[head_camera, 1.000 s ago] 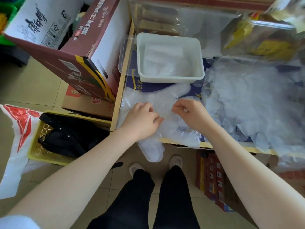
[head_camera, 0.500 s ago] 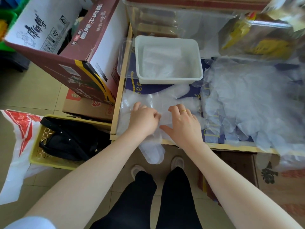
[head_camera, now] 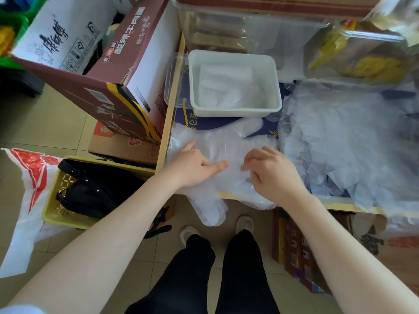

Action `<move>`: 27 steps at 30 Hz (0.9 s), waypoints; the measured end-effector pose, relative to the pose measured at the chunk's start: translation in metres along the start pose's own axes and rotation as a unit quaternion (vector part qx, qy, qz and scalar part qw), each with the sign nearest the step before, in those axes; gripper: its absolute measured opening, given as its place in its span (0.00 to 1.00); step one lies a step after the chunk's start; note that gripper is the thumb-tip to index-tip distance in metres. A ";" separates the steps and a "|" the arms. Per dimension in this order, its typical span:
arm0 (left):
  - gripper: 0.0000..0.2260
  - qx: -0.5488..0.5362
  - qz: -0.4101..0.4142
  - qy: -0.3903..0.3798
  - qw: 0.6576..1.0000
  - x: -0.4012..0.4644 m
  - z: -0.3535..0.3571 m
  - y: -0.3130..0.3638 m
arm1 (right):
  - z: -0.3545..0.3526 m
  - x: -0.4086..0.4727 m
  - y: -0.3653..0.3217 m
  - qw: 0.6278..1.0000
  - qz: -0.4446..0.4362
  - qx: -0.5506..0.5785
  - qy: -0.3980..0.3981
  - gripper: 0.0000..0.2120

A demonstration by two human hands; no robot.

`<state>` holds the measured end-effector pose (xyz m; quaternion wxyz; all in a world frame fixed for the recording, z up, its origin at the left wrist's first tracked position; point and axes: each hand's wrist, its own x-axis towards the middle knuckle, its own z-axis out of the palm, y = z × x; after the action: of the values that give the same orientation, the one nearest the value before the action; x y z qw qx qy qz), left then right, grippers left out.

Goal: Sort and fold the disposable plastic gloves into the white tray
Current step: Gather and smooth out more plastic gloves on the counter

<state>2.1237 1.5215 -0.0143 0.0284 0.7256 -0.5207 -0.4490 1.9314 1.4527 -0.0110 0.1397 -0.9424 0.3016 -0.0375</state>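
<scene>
A clear plastic glove (head_camera: 224, 146) lies spread on the table's near left part, with one end hanging over the front edge. My left hand (head_camera: 192, 166) rests on its left side, thumb stretched flat across it. My right hand (head_camera: 269, 171) touches its right side with bent fingertips on the film; whether they pinch it is unclear. The white tray (head_camera: 277, 87) stands just beyond, with folded gloves (head_camera: 229, 87) inside. A big loose pile of gloves (head_camera: 349, 143) covers the table's right half.
A maroon carton (head_camera: 127, 87) leans against the table's left edge. A yellow basket (head_camera: 52, 200) with a black bag sits on the floor at the left. Clear containers (head_camera: 226, 26) and packaged goods (head_camera: 362, 53) line the back. Boxes (head_camera: 292, 250) stand under the table.
My right hand moved left onto the glove, pressed it flat, then shifted right with its fingers bent. My left hand stayed on the glove and stretched its thumb out.
</scene>
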 end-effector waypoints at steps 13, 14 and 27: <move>0.40 0.274 0.033 0.131 0.952 -0.004 0.019 -0.002 | 0.047 0.039 -0.040 0.996 0.053 -0.034 -0.058 0.29; 0.42 0.277 0.027 0.134 0.951 -0.003 0.021 -0.003 | 0.054 0.039 -0.035 0.993 0.060 -0.020 -0.097 0.30; 0.35 0.220 -0.009 0.211 0.952 -0.003 0.026 0.033 | -0.017 -0.012 0.066 0.982 0.064 0.164 0.067 0.15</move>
<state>2.0823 1.5200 -0.0111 -0.0271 0.7970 -0.5819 -0.1597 1.8820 1.4043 -0.0129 0.2741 -0.8807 0.3597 -0.1409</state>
